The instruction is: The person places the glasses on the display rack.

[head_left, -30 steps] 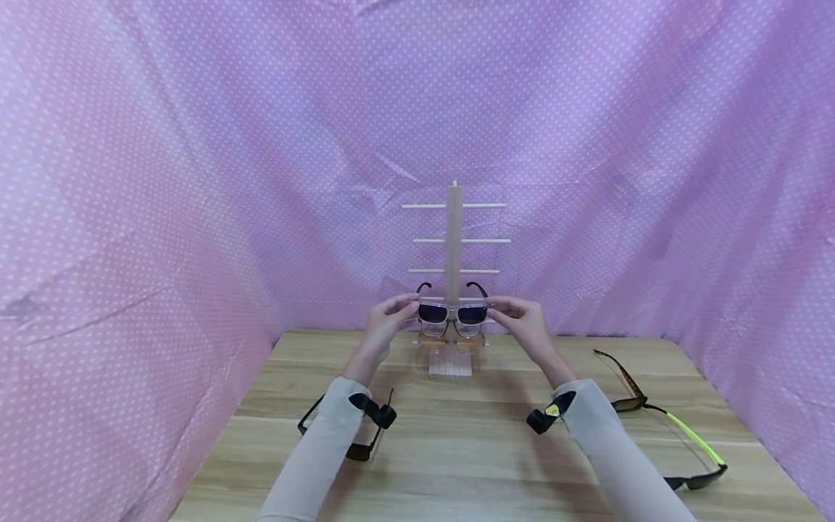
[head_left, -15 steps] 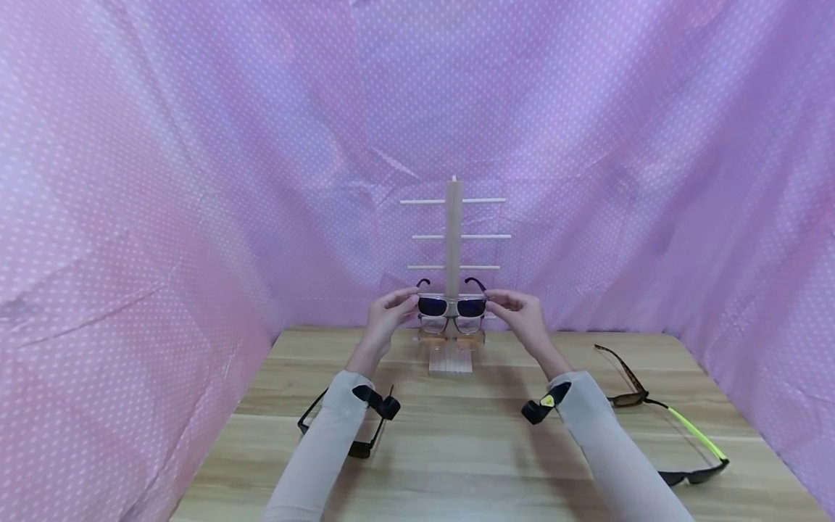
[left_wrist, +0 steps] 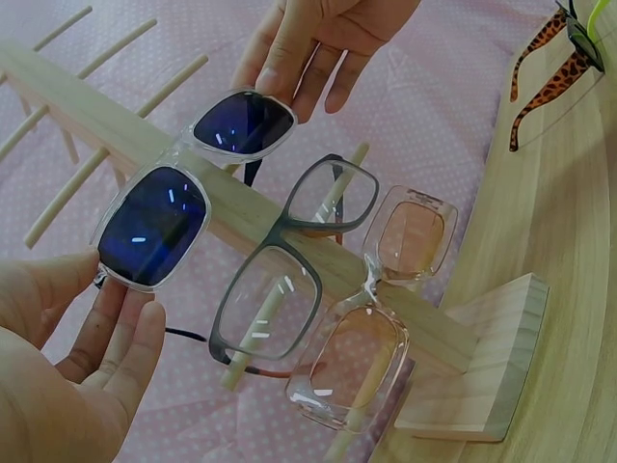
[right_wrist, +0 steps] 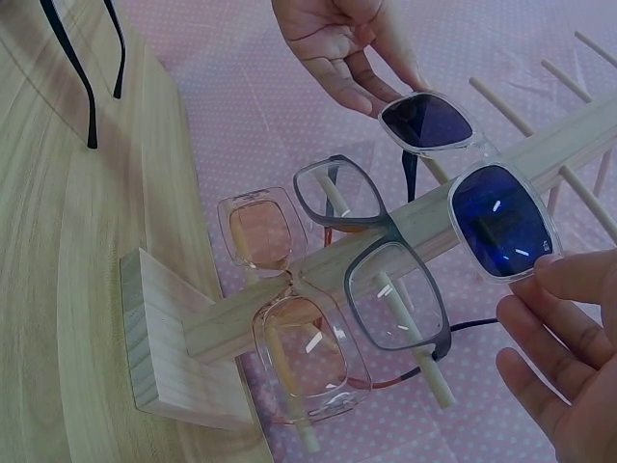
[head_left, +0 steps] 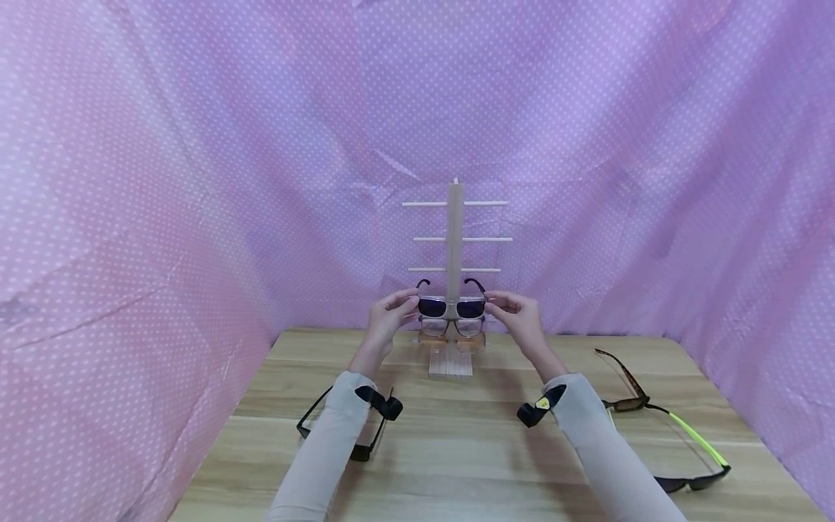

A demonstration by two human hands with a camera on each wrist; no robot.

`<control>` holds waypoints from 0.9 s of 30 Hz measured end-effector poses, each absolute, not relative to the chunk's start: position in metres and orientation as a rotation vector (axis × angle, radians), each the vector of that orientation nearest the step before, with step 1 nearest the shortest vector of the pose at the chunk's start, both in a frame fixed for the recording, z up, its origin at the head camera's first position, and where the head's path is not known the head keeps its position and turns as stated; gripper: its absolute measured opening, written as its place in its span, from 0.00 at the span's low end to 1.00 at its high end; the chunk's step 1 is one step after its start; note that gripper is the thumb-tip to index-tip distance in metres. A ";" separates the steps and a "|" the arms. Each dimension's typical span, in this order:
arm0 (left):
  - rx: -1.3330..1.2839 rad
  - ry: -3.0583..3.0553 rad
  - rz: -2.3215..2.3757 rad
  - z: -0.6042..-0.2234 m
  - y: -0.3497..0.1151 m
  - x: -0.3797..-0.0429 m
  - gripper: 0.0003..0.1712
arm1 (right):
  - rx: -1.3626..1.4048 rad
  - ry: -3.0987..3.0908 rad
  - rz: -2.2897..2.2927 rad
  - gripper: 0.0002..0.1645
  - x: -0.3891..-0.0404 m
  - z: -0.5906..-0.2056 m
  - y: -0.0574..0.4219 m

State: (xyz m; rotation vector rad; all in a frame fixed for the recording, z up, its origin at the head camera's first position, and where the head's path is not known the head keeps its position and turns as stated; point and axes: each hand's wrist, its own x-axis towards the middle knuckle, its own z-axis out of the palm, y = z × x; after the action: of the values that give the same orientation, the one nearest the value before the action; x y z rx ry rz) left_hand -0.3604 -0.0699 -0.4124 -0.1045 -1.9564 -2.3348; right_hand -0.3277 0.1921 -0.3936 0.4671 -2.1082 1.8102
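Observation:
Clear-framed sunglasses with dark blue lenses (left_wrist: 154,227) are at the front of a wooden display stand (head_left: 454,225), above two other pairs. My left hand (head_left: 386,322) pinches one outer corner of their frame between thumb and fingers. At the opposite corner my right hand (head_left: 520,322) pinches the frame the same way. The dark temple tips curve up behind the lenses in the head view. Just below hang grey-framed clear glasses (left_wrist: 268,301) on a peg. Under those, peach-tinted clear-framed glasses (right_wrist: 301,357) sit on the lowest peg.
Black-framed glasses (head_left: 361,452) lie on the wooden table (head_left: 457,449), partly behind the left forearm. Tortoiseshell sunglasses (head_left: 629,404) and black sunglasses with lime-green temples (head_left: 698,435) lie at the right. Three bare pegs stick out at the stand's top. A polka-dot cloth (head_left: 587,145) hangs behind.
The sunglasses have dropped very slightly against the stand, with both hands still pinching them. The right forearm has shifted slightly left, and the head view has moved a little.

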 end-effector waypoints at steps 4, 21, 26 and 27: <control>-0.098 -1.968 -2.332 -0.413 -0.070 -0.361 0.19 | 0.451 -2.104 1.808 0.16 -0.327 -0.394 0.192; -0.082 -1.946 -2.318 -0.409 -0.068 -0.364 0.18 | 0.468 -2.118 1.819 0.17 -0.337 -0.393 0.194; -0.080 -1.936 -2.328 -0.410 -0.066 -0.364 0.18 | 0.463 -2.104 1.839 0.17 -0.337 -0.393 0.194; -0.079 -1.929 -2.332 -0.410 -0.066 -0.364 0.18 | 0.460 -2.105 1.839 0.17 -0.337 -0.393 0.194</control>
State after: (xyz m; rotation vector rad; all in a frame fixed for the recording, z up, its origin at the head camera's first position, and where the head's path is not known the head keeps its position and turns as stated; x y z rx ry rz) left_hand -0.3642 -0.0660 -0.4104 -0.0794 -1.9289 -2.3316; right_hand -0.3371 0.1942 -0.3934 0.4603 -2.1046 1.8388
